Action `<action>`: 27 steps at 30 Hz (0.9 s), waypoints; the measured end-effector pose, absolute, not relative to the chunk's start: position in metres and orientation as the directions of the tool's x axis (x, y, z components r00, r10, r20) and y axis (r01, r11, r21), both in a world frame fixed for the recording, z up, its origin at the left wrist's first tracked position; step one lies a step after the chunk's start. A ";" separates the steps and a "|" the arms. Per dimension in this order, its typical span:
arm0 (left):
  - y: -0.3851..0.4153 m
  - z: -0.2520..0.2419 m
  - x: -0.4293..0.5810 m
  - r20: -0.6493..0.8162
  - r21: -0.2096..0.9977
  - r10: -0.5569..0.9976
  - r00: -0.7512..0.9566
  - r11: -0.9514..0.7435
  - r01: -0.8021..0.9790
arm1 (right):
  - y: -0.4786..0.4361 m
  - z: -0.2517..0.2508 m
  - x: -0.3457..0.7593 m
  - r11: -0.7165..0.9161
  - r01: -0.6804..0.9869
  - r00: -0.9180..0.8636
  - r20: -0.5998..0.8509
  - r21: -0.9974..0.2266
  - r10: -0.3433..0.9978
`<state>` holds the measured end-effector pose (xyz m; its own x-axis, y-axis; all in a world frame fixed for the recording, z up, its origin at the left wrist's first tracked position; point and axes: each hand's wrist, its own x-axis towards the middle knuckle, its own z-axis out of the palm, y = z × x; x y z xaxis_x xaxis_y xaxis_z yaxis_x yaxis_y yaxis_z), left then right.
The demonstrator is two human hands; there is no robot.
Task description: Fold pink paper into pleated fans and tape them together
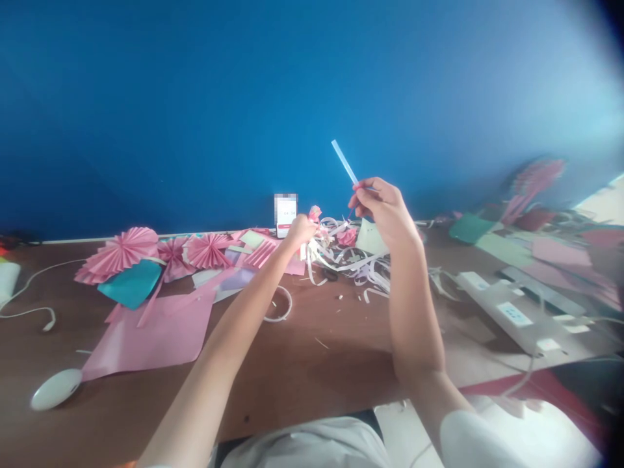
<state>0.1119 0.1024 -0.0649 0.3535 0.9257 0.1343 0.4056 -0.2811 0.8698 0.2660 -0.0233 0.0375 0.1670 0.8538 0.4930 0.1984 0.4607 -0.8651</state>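
My right hand (pixel 383 207) is raised over the back of the table, thumb and fingers pinched on the lower end of a thin, pale, translucent strip (pixel 344 161). The strip slants up to the left against the blue wall. Lower down, my left hand (pixel 302 230) is closed at a small crumpled pink paper piece (pixel 314 213), its fingertips partly hidden. Around and under it lies a tangle of white and lilac paper strips (pixel 336 253). A second pink paper piece (pixel 347 236) and a pale green paper sheet (pixel 370 238) sit between my hands.
Pink pleated paper fans (pixel 208 249), a teal paper (pixel 130 285) and a pink sheet (pixel 151 338) lie left. A phone (pixel 286 218) stands against the wall. A white ring (pixel 280 317) and a mouse (pixel 56 390) lie nearer. On the right are a power strip (pixel 497 309) and cables.
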 end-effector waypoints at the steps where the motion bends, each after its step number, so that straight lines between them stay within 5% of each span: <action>1: 0.102 -0.064 0.111 0.158 0.851 0.928 0.339 -0.302 0.431 | -0.024 0.038 0.266 0.464 0.199 0.173 0.497 -0.863 0.850; 8: 0.098 -0.055 0.112 0.319 0.731 0.917 0.239 -0.399 0.554 | -0.025 0.039 0.268 0.474 0.198 0.174 0.507 -0.858 0.844; 22: 0.050 -0.015 0.093 0.284 0.955 0.876 0.390 -0.296 -0.029 | -0.021 0.033 0.253 0.437 0.262 0.071 0.469 -0.860 0.880; 27: 0.018 -0.003 0.083 0.269 0.963 0.916 0.296 -0.254 -0.088 | -0.022 0.029 0.224 0.427 0.350 -0.017 0.451 -0.834 0.893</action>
<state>0.0827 0.0175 -0.0032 0.2965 0.9163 0.2692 -0.0884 -0.2544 0.9631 0.2244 -0.0222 0.0288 -0.0165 0.8926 0.4506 0.3498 0.4273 -0.8337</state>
